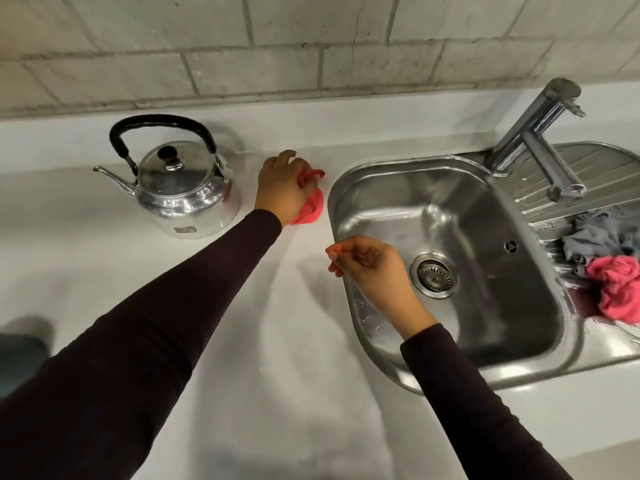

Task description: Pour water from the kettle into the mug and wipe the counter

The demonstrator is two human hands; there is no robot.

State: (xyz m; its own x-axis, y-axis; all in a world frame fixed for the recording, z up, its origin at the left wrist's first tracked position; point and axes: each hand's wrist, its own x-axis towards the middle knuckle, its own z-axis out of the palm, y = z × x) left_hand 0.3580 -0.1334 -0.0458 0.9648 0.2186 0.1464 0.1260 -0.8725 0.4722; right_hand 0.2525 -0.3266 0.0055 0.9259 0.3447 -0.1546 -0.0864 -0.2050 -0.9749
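A shiny metal kettle [181, 188] with a black handle stands upright on the white counter [242, 323], its spout pointing left. Just right of it, my left hand [282, 187] presses a bunched pink cloth [311, 207] onto the counter between the kettle and the sink. My right hand [367, 263] hovers over the sink's left rim with its fingers curled and nothing in them. No mug is in view.
A steel sink [446, 258] with a drain fills the right side; a chrome tap [533, 140] stands behind it. Crumpled grey and pink cloths [609, 268] lie on the draining board. A tiled wall runs along the back. A dark blurred object [20, 355] sits at the left edge.
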